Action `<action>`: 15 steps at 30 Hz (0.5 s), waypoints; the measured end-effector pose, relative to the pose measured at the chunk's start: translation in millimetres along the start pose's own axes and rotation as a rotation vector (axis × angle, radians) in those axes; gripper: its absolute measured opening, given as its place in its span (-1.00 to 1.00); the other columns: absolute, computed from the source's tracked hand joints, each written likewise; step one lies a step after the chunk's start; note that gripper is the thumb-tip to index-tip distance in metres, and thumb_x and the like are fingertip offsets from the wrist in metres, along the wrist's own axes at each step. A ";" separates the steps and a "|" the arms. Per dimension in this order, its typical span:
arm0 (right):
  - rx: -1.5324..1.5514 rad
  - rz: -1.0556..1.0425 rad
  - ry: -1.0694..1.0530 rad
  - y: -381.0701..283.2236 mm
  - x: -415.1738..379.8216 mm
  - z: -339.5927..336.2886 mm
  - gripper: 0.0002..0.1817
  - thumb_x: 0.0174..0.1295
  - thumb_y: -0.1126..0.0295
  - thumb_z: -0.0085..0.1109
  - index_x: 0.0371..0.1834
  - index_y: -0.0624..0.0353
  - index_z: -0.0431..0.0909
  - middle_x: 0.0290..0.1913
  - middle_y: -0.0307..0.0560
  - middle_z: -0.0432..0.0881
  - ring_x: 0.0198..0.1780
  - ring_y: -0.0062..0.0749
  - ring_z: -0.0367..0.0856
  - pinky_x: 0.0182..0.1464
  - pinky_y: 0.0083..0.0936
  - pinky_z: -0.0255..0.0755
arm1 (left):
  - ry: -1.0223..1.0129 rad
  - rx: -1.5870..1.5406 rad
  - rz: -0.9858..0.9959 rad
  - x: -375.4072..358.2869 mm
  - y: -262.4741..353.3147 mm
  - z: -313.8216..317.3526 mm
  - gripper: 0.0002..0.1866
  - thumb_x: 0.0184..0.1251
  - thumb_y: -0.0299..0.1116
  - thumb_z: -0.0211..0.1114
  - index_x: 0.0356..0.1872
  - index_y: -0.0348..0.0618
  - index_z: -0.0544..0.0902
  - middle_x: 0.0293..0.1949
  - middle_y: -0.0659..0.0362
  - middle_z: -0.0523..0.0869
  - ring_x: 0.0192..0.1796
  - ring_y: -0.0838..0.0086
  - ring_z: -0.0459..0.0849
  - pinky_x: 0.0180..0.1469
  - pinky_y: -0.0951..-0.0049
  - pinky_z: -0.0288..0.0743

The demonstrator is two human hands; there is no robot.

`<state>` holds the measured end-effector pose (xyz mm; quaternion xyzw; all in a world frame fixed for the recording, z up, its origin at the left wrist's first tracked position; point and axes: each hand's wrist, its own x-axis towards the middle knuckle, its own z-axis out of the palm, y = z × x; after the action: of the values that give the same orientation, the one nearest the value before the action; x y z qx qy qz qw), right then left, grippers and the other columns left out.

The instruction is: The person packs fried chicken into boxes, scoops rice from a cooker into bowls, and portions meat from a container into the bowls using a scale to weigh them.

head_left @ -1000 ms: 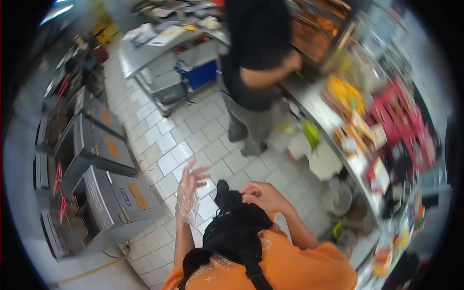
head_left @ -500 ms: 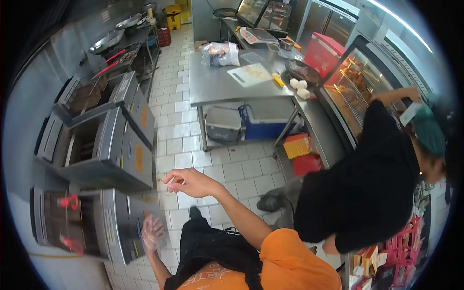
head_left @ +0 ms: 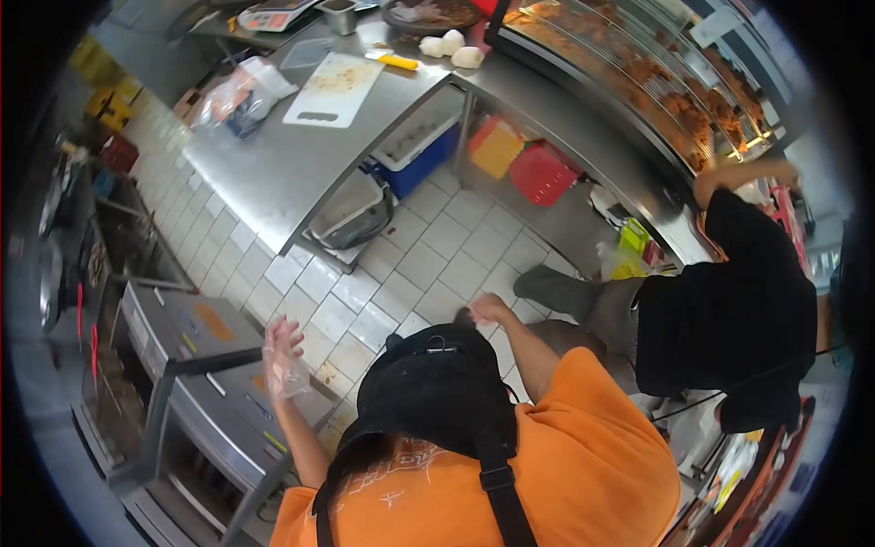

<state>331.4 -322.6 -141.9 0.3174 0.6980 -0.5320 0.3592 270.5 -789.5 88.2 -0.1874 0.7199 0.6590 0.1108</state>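
My left hand (head_left: 284, 354), in a clear, loose plastic glove, is raised at the left with its fingers apart and nothing in them. Close beside it are the grey metal fryer cabinets (head_left: 214, 401). My right hand (head_left: 489, 310) is bare and hangs in front of me over the tiled floor, its fingers loosely bent, with no object visible in it. A black apron (head_left: 437, 387) covers my front over an orange shirt.
Ahead stands a steel table (head_left: 246, 178) with a white cutting board (head_left: 337, 88), a yellow-handled knife (head_left: 397, 61) and a plastic bag (head_left: 241, 98). Coolers (head_left: 415, 150) sit beneath. At right, a person in black (head_left: 729, 337) stands by a glass food case (head_left: 629, 82).
My view has turned right and come nearer the steel table. My right hand has dropped from its outstretched position; my gloved left hand has risen beside the fryers.
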 end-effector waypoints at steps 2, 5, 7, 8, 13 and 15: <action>-0.853 -0.270 0.529 113.4 32.3 -21.1 -0.77 0.03 0.23 0.16 -0.39 0.10 0.71 -0.21 0.06 0.73 -0.36 -0.01 0.70 -0.20 -0.14 0.58 | -0.022 0.063 -0.014 25.0 26.7 18.2 -0.43 0.45 0.07 0.16 0.32 -0.06 0.43 0.11 0.06 0.63 0.02 0.36 0.63 -0.05 0.38 0.50; -0.510 0.150 0.340 188.3 -18.1 -31.6 -0.79 0.20 0.29 0.11 -0.33 0.18 0.66 -0.14 -0.02 0.73 -0.25 -0.23 0.72 -0.21 -0.18 0.60 | -0.119 0.193 -0.013 46.4 40.1 44.9 -0.47 0.45 -0.02 0.15 0.32 -0.07 0.43 0.10 0.06 0.65 0.06 0.31 0.64 0.00 0.34 0.49; 0.205 0.431 0.436 163.7 -83.6 -11.3 -0.75 0.30 0.40 0.02 -0.34 0.21 0.72 -0.33 -0.01 0.75 -0.34 -0.30 0.75 -0.42 -0.37 0.64 | -0.199 0.221 -0.033 47.4 48.2 76.3 -0.47 0.46 -0.02 0.14 0.32 -0.07 0.43 0.09 0.06 0.66 0.05 0.32 0.65 -0.01 0.35 0.49; 0.278 0.464 0.407 183.3 -84.1 -2.8 -0.78 0.29 0.42 0.06 -0.37 0.20 0.72 -0.40 -0.09 0.74 -0.50 -0.46 0.70 -0.60 -0.50 0.57 | -0.261 0.238 -0.041 47.7 49.2 87.3 -0.48 0.46 -0.01 0.14 0.31 -0.06 0.44 0.09 0.06 0.66 0.04 0.33 0.65 -0.02 0.36 0.49; 0.242 0.341 0.405 154.1 -104.5 36.1 -0.72 0.36 0.27 0.04 0.02 0.13 0.59 -0.20 -0.06 0.75 -0.23 -0.30 0.75 -0.25 -0.21 0.62 | -0.578 0.263 -0.176 73.0 15.7 140.2 -0.53 0.48 -0.03 0.15 0.27 -0.02 0.47 0.06 0.07 0.68 -0.03 0.37 0.66 -0.02 0.37 0.49; -0.015 0.142 0.545 168.2 -101.5 36.9 -0.63 0.27 0.18 0.21 0.00 0.21 0.62 -0.17 0.11 0.75 -0.17 -0.14 0.75 -0.11 -0.24 0.59 | -0.625 0.372 -0.148 88.2 -7.9 159.5 -0.55 0.49 -0.09 0.15 0.25 -0.12 0.48 -0.01 0.11 0.69 -0.08 0.41 0.66 -0.02 0.41 0.51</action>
<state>531.0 -325.5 -149.8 0.4942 0.7489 -0.3952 0.1969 180.0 -643.0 28.1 -0.0051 0.7434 0.5324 0.4048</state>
